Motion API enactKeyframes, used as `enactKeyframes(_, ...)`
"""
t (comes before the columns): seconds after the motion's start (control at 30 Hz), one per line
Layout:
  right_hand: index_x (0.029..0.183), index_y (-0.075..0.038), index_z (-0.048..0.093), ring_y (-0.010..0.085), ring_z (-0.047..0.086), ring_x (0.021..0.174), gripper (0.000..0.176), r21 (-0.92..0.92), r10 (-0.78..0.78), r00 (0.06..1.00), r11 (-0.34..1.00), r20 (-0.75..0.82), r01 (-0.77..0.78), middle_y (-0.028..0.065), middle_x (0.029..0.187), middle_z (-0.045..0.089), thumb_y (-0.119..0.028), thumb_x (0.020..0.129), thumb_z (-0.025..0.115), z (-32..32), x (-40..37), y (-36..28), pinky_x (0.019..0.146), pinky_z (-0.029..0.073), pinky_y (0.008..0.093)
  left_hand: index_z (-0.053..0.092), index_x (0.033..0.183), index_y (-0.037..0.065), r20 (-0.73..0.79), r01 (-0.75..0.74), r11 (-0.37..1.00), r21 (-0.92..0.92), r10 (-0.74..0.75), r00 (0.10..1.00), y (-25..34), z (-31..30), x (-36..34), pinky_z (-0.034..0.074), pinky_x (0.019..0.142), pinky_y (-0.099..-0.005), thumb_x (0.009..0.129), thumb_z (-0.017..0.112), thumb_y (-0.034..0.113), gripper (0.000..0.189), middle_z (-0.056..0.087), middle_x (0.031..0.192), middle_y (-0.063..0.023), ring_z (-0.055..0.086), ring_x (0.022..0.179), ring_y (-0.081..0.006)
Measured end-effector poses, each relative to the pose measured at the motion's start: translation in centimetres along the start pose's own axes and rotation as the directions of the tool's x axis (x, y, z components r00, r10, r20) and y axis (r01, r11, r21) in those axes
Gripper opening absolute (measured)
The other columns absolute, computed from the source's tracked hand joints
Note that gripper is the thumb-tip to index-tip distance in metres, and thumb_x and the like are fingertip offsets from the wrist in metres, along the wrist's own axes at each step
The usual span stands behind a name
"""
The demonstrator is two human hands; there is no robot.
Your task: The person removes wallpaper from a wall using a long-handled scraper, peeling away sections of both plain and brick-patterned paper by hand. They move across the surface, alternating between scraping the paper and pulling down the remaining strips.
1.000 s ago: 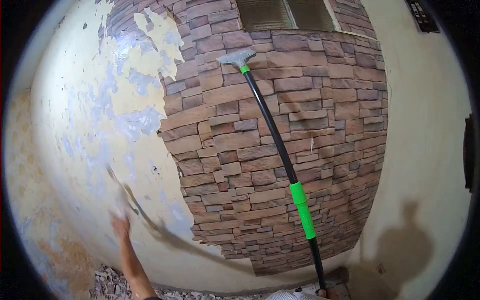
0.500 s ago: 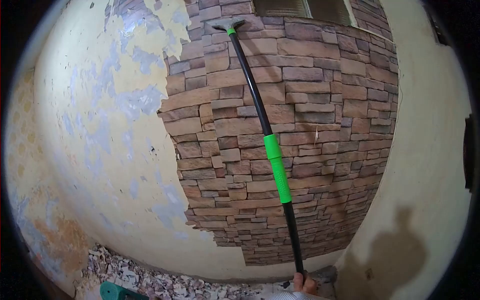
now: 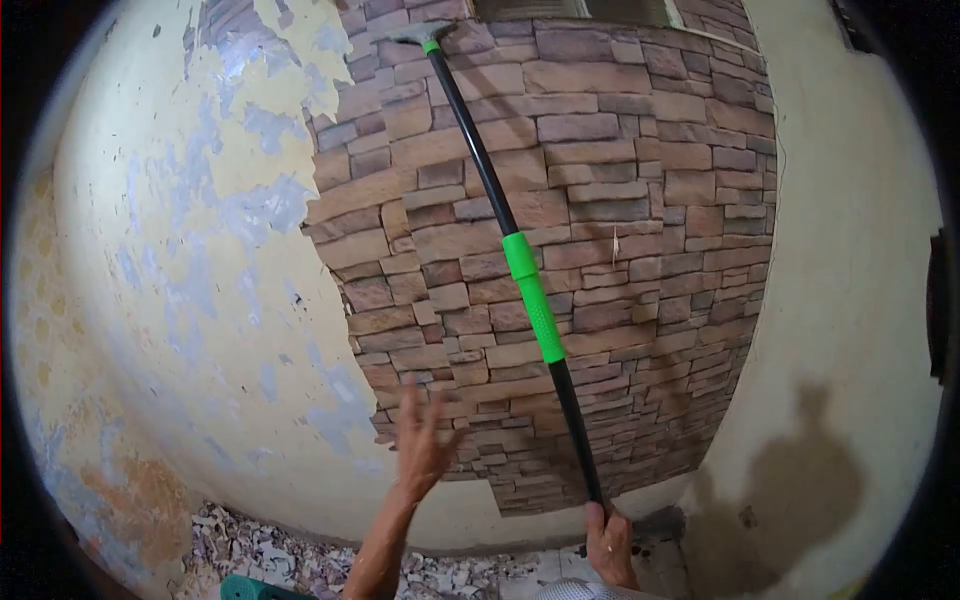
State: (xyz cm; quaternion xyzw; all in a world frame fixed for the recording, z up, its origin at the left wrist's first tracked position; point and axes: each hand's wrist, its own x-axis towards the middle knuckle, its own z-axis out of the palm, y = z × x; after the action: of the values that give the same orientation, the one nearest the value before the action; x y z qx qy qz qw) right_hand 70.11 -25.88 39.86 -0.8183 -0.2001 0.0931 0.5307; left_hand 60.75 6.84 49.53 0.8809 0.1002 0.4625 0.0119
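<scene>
Leverage is thin: your right hand (image 3: 608,540) alone clenches the butt of the long scraper (image 3: 510,250) while your left hand (image 3: 422,440) hovers open near the lower edge of the stone-pattern wallpaper (image 3: 650,200), so the blade (image 3: 415,33), seemingly at its top edge, may skid sideways.

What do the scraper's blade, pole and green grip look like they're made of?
Blade: dull grey, thin and flat, likely metal. Pole: glossy black, probably painted metal, though plastic is possible. Green grip: matte, textured surface, looks like rubber or soft plastic.
</scene>
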Motion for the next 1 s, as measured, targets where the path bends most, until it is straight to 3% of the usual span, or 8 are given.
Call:
enactKeyframes(0.13, 0.089, 0.002, 0.072, 0.0423, 0.071, 0.075, 0.057, 0.03, 0.026, 0.992, 0.999, -0.125, -0.022, 0.0216, 0.075, 0.07, -0.049, 0.105, 0.055, 2.4, -3.4, 4.4, 0.071, 0.051, 0.0542, 0.043, 0.162, 0.028, -0.009, -0.525, 0.846, 0.094, 0.528, 0.849, 6.9, 1.4, 7.6, 0.032, 0.128, -0.0558, 0.086, 0.087, 0.022, 0.088, 0.029, 0.17, -0.0196, 0.026, 0.159, -0.0464)
enactKeyframes(0.2, 0.118, -0.004, 0.074, 0.0337, 0.063, 0.071, 0.036, 0.06, -0.325, 0.909, 0.934, -0.263, 0.351, 0.0167, 0.08, 0.069, -0.035, 0.111, 0.058, 2.8, -4.2, 6.0, 0.061, 0.047, 0.0452, 0.056, 0.147, 0.021, 0.149, -0.784, 0.566, 0.255, 0.778, 0.611, 10.3, 1.1, 10.4, 0.026, 0.129, -0.0632, 0.086, 0.084, 0.023, 0.067, 0.043, 0.158, -0.0141, 0.031, 0.156, -0.0452)
enactKeyframes(0.23, 0.092, 0.003, 0.067, 0.038, 0.064, 0.065, 0.053, 0.026, -0.074, 0.991, 0.997, -0.114, 0.077, 0.0218, 0.069, 0.062, -0.046, 0.109, 0.055, 1.6, -2.2, 3.0, 0.063, 0.048, 0.0504, 0.058, 0.138, 0.018, 0.033, -0.732, 0.641, 0.23, 0.747, 0.664, 10.1, 1.8, 12.6, 0.024, 0.129, -0.0652, 0.087, 0.083, 0.026, 0.057, 0.049, 0.151, -0.0121, 0.034, 0.155, -0.0434)
enactKeyframes(0.33, 0.094, 0.006, 0.069, 0.0336, 0.06, 0.064, 0.061, 0.102, -0.125, 0.989, 0.986, -0.079, 0.133, 0.0215, 0.07, 0.062, -0.051, 0.109, 0.055, -2.3, 1.4, -7.8, 0.063, 0.047, 0.0496, 0.065, 0.101, 0.01, -0.271, -0.612, 0.778, 0.142, 0.625, 0.732, 12.3, -1.6, 21.6, 0.03, 0.125, -0.0689, 0.085, 0.084, 0.023, 0.027, 0.063, 0.12, -0.0114, 0.044, 0.148, -0.0398)
enactKeyframes(0.43, 0.096, 0.007, 0.07, 0.0341, 0.06, 0.065, 0.063, 0.112, -0.188, 0.974, 0.973, -0.129, 0.202, 0.0221, 0.07, 0.062, -0.053, 0.109, 0.055, -2.5, 2.8, -7.9, 0.063, 0.047, 0.0499, 0.067, 0.093, 0.01, -0.274, -0.657, 0.739, 0.148, 0.669, 0.691, 13.5, -2.3, 23.9, 0.031, 0.126, -0.0671, 0.08, 0.086, 0.028, 0.03, 0.065, 0.109, -0.0087, 0.049, 0.144, -0.0375)
enactKeyframes(0.67, 0.105, 0.007, 0.071, 0.0458, 0.07, 0.077, 0.053, 0.052, -0.018, 1.0, 0.998, -0.021, 0.019, 0.0278, 0.08, 0.069, -0.044, 0.109, 0.056, 0.6, -2.4, 1.6, 0.072, 0.053, 0.05, 0.066, 0.088, 0.016, -0.164, -0.78, 0.625, 0.021, 0.772, 0.614, 12.3, 3.3, 13.9, 0.037, 0.128, -0.058, 0.086, 0.081, 0.036, 0.025, 0.063, 0.093, -0.001, 0.067, 0.111, -0.0269)
enactKeyframes(0.83, 0.097, 0.007, 0.069, 0.0401, 0.067, 0.075, 0.068, 0.059, -0.273, 0.94, 0.955, -0.205, 0.29, 0.0256, 0.078, 0.067, -0.056, 0.11, 0.049, -4.1, 5.5, -9.4, 0.069, 0.049, 0.0468, 0.068, 0.087, 0.012, -0.194, -0.655, 0.592, 0.469, 0.793, 0.577, 12.4, -0.7, 28.0, 0.036, 0.127, -0.0549, 0.086, 0.08, 0.035, 0.026, 0.064, 0.105, -0.0065, 0.061, 0.123, -0.0308)
enactKeyframes(1.0, 0.11, 0.007, 0.06, 0.0334, 0.06, 0.07, 0.064, 0.148, -0.305, 0.949, 0.938, -0.077, 0.313, 0.0195, 0.081, 0.06, -0.056, 0.112, 0.044, -8.6, 9.6, -17.1, 0.069, 0.049, 0.0479, 0.067, 0.087, 0.007, -0.211, -0.684, 0.653, 0.325, 0.756, 0.62, 13.6, -5.7, 35.9, 0.027, 0.127, -0.0598, 0.086, 0.082, 0.044, 0.04, 0.061, 0.11, -0.0147, 0.055, 0.132, -0.0366)
